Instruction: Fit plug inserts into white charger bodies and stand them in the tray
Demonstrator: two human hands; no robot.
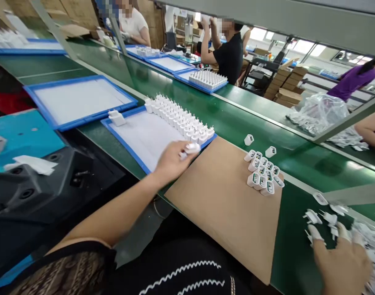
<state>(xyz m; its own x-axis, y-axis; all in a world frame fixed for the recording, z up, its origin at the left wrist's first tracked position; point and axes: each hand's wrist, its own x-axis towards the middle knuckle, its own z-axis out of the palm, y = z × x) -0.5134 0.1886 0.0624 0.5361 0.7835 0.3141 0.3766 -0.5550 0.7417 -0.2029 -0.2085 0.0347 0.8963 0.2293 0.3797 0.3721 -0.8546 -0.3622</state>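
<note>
My left hand (172, 162) is closed round a white plug-type charger (192, 148), over the front right edge of a blue-rimmed tray (138, 139). Rows of similar white chargers (179, 116) stand with pins up along that tray's far side, and one charger (116, 118) sits at its left corner. My right hand (342, 258), with white covers on some fingertips, is spread low over loose white plug caps with pins (312, 217) at the right. Open white charger housings (263, 174) with green boards inside are grouped on a brown cardboard sheet (221, 196).
Another blue-rimmed tray (83, 98) lies to the left, beside a dark machine fixture (46, 192). A pile of white parts (371, 250) borders my right hand. Metal posts (350, 119) rise from the green bench. Co-workers (227, 53) sit across it, near more trays (206, 82).
</note>
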